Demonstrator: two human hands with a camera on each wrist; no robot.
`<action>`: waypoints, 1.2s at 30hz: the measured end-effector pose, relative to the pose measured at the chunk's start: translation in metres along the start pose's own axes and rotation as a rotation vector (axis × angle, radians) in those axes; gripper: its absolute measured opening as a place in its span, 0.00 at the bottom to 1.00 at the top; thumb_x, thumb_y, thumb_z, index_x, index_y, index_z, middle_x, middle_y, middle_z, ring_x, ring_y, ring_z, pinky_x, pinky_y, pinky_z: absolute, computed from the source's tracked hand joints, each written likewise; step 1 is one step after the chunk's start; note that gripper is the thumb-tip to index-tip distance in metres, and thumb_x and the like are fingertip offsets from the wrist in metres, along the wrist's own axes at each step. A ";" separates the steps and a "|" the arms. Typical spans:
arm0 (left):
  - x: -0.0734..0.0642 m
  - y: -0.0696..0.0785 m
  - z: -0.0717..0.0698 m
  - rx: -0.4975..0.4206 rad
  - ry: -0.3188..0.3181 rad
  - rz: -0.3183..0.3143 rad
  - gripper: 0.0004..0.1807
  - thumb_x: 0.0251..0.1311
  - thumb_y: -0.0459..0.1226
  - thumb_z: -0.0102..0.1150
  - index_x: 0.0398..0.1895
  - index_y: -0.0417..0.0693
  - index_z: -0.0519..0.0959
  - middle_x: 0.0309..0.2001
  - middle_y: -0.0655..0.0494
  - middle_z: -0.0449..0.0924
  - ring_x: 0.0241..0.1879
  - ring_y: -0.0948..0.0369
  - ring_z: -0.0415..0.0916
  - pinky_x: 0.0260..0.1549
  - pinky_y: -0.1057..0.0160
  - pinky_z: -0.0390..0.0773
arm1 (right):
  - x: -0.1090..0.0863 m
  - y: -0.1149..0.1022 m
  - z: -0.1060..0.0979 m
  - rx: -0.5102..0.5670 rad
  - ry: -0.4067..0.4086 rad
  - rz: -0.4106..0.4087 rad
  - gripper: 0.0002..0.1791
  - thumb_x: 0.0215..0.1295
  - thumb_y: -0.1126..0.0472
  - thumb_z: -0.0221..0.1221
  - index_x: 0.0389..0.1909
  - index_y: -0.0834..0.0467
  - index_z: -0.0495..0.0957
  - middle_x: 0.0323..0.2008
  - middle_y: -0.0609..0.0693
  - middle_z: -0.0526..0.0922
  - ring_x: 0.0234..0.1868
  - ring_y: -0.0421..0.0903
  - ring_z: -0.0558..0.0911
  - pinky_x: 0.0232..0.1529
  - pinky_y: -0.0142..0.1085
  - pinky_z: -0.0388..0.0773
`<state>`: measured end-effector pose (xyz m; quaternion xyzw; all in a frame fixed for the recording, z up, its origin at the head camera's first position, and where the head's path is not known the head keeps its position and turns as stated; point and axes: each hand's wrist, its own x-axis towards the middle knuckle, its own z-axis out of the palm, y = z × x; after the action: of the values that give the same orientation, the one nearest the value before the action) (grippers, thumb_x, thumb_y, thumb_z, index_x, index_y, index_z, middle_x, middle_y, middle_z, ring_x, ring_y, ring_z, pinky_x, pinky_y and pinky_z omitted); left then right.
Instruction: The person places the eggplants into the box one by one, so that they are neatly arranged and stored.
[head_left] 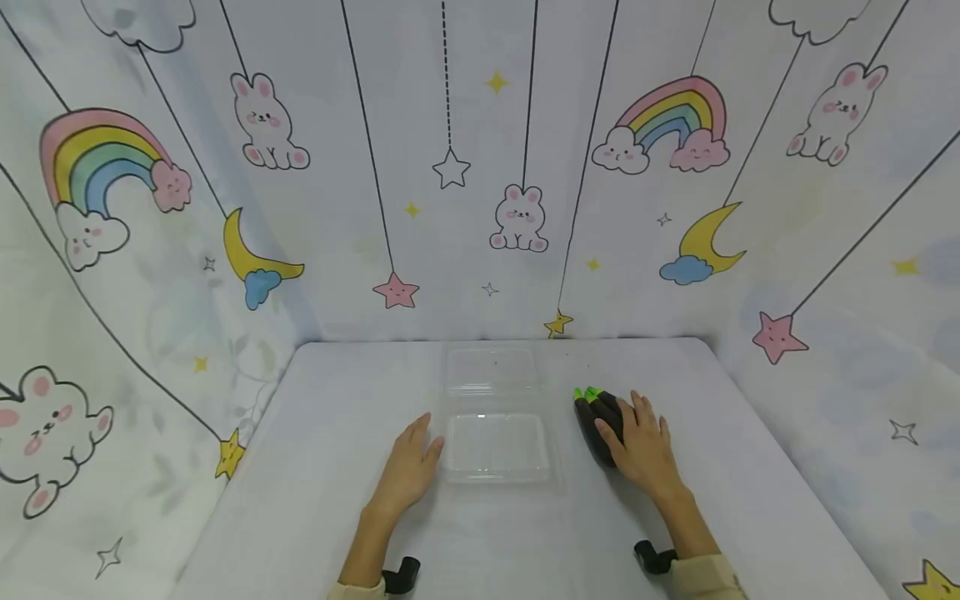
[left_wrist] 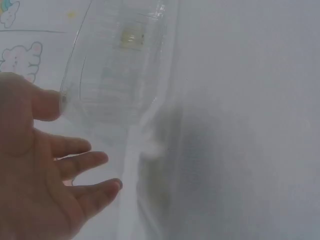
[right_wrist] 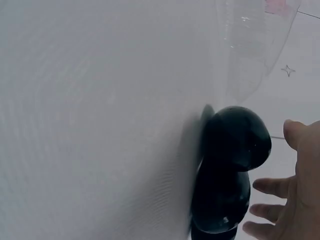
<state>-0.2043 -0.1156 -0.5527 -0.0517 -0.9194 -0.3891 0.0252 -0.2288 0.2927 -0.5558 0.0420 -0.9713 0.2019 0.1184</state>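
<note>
A clear plastic box (head_left: pixel 498 450) with its lid part (head_left: pixel 491 367) folded back stands on the white table. My left hand (head_left: pixel 408 467) is at the box's left side, fingers extended. In the left wrist view the thumb (left_wrist: pixel 47 104) appears to touch the rim, while the other fingers stay spread. To the right of the box lies a bunch of dark, glossy eggplants (head_left: pixel 592 429) with bright green stem ends. Over their right side reaches my right hand (head_left: pixel 647 450). The right wrist view has its fingers spread beside the eggplants (right_wrist: pixel 237 140), not curled round them.
The white tabletop (head_left: pixel 322 467) ends at a back edge against a cloth backdrop (head_left: pixel 337 208) printed with rabbits, rainbows, moons and stars. Similar printed cloth hangs at both sides. A black wrist mount (head_left: pixel 402 575) sits on the left forearm, another (head_left: pixel 654 557) on the right.
</note>
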 end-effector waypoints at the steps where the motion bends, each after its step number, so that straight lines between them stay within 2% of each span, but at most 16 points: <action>1: 0.000 0.001 0.001 -0.013 0.008 -0.005 0.33 0.80 0.43 0.49 0.78 0.32 0.60 0.75 0.31 0.61 0.75 0.33 0.57 0.71 0.34 0.59 | 0.001 0.001 0.000 0.000 -0.001 0.008 0.42 0.81 0.37 0.47 0.75 0.70 0.61 0.78 0.74 0.52 0.78 0.73 0.50 0.70 0.75 0.46; 5: 0.004 0.000 0.003 -0.052 0.036 -0.028 0.30 0.79 0.41 0.51 0.75 0.30 0.63 0.69 0.29 0.68 0.68 0.33 0.68 0.64 0.34 0.69 | 0.005 0.005 0.002 0.007 0.018 0.024 0.42 0.81 0.37 0.48 0.75 0.69 0.61 0.77 0.74 0.54 0.77 0.76 0.51 0.68 0.77 0.48; 8: 0.006 -0.001 0.005 -0.083 0.060 -0.042 0.28 0.78 0.40 0.52 0.73 0.31 0.67 0.64 0.33 0.73 0.57 0.41 0.77 0.55 0.42 0.79 | 0.009 0.008 0.001 0.016 0.026 0.040 0.41 0.81 0.38 0.47 0.75 0.69 0.61 0.76 0.75 0.55 0.76 0.77 0.53 0.68 0.76 0.50; 10: 0.008 0.000 0.005 -0.101 0.081 -0.049 0.26 0.77 0.40 0.54 0.71 0.33 0.70 0.61 0.37 0.75 0.51 0.48 0.78 0.48 0.48 0.81 | 0.011 0.009 0.000 0.020 0.018 0.053 0.41 0.81 0.37 0.46 0.75 0.70 0.61 0.75 0.76 0.56 0.75 0.78 0.54 0.67 0.76 0.52; 12: 0.008 -0.001 0.005 -0.114 0.095 -0.053 0.25 0.76 0.39 0.55 0.70 0.35 0.72 0.59 0.39 0.77 0.47 0.52 0.78 0.44 0.52 0.81 | 0.013 0.011 0.000 0.020 0.010 0.064 0.42 0.82 0.37 0.45 0.75 0.70 0.61 0.75 0.76 0.56 0.74 0.78 0.56 0.66 0.75 0.56; 16: 0.008 -0.003 0.006 -0.139 0.111 -0.068 0.23 0.74 0.36 0.56 0.68 0.35 0.73 0.54 0.42 0.78 0.45 0.53 0.79 0.41 0.54 0.81 | 0.016 0.015 0.001 0.021 -0.004 0.077 0.43 0.81 0.35 0.43 0.75 0.70 0.61 0.73 0.75 0.59 0.70 0.77 0.63 0.59 0.74 0.65; 22: 0.008 -0.005 0.008 -0.172 0.092 -0.079 0.23 0.75 0.36 0.54 0.68 0.32 0.73 0.49 0.42 0.78 0.41 0.54 0.77 0.38 0.56 0.79 | 0.023 0.019 -0.002 0.048 0.001 0.098 0.39 0.82 0.40 0.47 0.73 0.71 0.64 0.69 0.76 0.66 0.63 0.77 0.72 0.53 0.71 0.74; 27: 0.008 -0.004 0.009 -0.213 0.076 -0.108 0.23 0.76 0.37 0.52 0.68 0.34 0.73 0.47 0.43 0.78 0.38 0.55 0.76 0.34 0.59 0.78 | 0.026 0.021 -0.007 0.056 -0.018 0.125 0.35 0.81 0.45 0.51 0.70 0.71 0.67 0.66 0.77 0.70 0.60 0.77 0.75 0.50 0.69 0.77; 36: 0.010 -0.005 0.016 -0.314 0.072 -0.110 0.20 0.77 0.34 0.50 0.67 0.34 0.74 0.41 0.46 0.78 0.25 0.60 0.75 0.23 0.65 0.76 | 0.027 0.030 -0.010 0.039 -0.047 0.159 0.30 0.79 0.50 0.54 0.67 0.71 0.72 0.58 0.75 0.78 0.54 0.72 0.81 0.47 0.64 0.80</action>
<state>-0.2146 -0.1065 -0.5663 0.0094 -0.8473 -0.5302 0.0282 -0.2570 0.3232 -0.5519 -0.0284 -0.9699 0.2287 0.0781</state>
